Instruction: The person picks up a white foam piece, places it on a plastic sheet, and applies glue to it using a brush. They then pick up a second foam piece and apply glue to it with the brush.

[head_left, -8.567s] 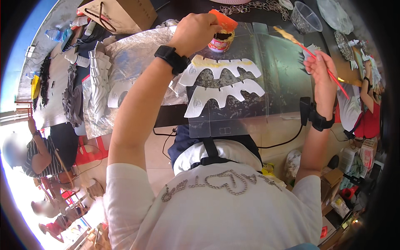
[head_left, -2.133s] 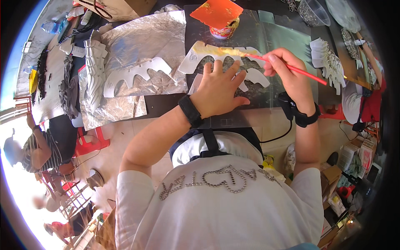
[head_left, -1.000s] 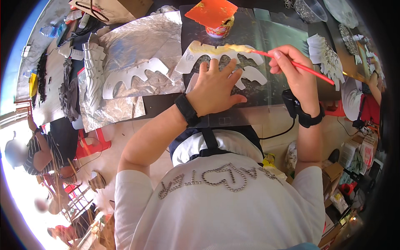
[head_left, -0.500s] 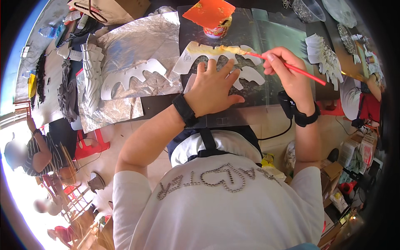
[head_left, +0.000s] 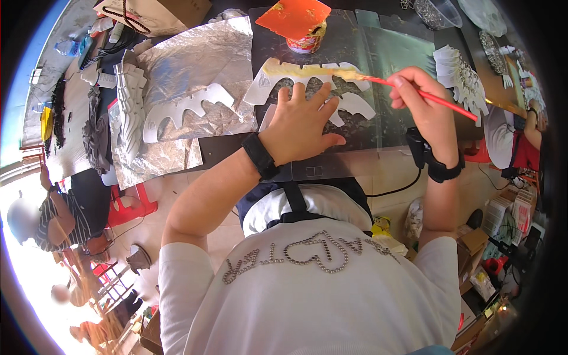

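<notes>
My left hand [head_left: 300, 127] lies flat with spread fingers, its fingertips on a white scalloped cut-out piece [head_left: 258, 90]. A yellow, paste-like smear runs along that piece's upper edge. In my right hand [head_left: 423, 109] is a thin red-handled brush [head_left: 452, 107], gripped near its bristle end. Its bristles are coated yellow and rest at the right end of the smeared edge. Another white cut-out piece [head_left: 357, 105] lies just below, partly hidden by my left hand. Beyond them stands a patterned cup [head_left: 306, 44] with yellow smears and an orange card [head_left: 294, 19] over its top.
A similar white piece [head_left: 188, 112] lies on a crinkled silver sheet [head_left: 198, 59] at left, beside a stack of white pieces [head_left: 129, 106]. More white pieces [head_left: 457, 77] are fanned out at right. A paper bag [head_left: 157, 15] stands far left. Other people sit at both sides.
My right hand has moved to the right with the brush, drawing the bristles along the piece's upper edge. The yellow smear now reaches farther right. My left hand has barely moved.
</notes>
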{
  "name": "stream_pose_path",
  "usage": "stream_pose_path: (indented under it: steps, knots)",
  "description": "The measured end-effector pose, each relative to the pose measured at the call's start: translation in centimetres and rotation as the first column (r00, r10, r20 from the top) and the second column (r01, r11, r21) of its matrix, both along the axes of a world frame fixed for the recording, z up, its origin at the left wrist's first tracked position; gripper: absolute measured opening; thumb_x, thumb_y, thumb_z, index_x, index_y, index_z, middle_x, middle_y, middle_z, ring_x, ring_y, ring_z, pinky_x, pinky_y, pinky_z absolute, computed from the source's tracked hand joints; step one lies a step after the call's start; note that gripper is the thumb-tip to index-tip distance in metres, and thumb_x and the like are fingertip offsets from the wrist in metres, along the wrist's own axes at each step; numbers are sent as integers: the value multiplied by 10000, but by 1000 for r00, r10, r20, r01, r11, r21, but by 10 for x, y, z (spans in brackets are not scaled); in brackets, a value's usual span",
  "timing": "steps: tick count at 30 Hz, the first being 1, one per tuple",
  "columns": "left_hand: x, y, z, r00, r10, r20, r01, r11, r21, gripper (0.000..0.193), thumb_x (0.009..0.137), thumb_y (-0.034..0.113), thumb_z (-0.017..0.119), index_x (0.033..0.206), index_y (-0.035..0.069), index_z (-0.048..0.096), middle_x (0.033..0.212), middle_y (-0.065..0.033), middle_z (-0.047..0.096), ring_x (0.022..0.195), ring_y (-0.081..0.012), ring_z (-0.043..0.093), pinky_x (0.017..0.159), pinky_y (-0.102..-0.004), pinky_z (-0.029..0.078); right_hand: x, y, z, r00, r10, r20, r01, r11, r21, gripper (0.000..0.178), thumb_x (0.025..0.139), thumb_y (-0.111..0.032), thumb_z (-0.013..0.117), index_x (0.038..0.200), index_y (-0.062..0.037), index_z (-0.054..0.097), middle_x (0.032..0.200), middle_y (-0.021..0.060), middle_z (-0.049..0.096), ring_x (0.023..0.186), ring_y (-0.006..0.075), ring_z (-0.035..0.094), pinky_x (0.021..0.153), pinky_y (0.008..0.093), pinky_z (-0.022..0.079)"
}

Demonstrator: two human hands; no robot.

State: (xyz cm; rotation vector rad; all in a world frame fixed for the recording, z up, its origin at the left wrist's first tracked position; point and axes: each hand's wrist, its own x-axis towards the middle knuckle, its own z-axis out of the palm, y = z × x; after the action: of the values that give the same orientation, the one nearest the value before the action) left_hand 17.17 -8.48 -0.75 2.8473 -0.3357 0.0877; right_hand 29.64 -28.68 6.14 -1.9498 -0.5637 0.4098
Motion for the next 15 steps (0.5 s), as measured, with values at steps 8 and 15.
stream_pose_path:
  steps: [8,15]
  knots:
    - [1,0,4,1000,-3,-15,3,1000,9,655,827,552,607,1303,112,511,1396,-102,462,1064,-412,485,937,-515,377,-3,10,-6,993,113,-24,-109,985,134,148,951,-128,563,941,6,623,766,31,630,663,74,588,620,210,484]
    - [5,-2,3,1000,-28,0,28,1000,1,654,831,549,606,1276,78,513,1388,-142,456,1173,-388,461,972,-523,359,6,-5,0,998,48,33,-51,995,90,153,956,-134,557,950,3,624,761,28,621,684,73,586,641,209,483]
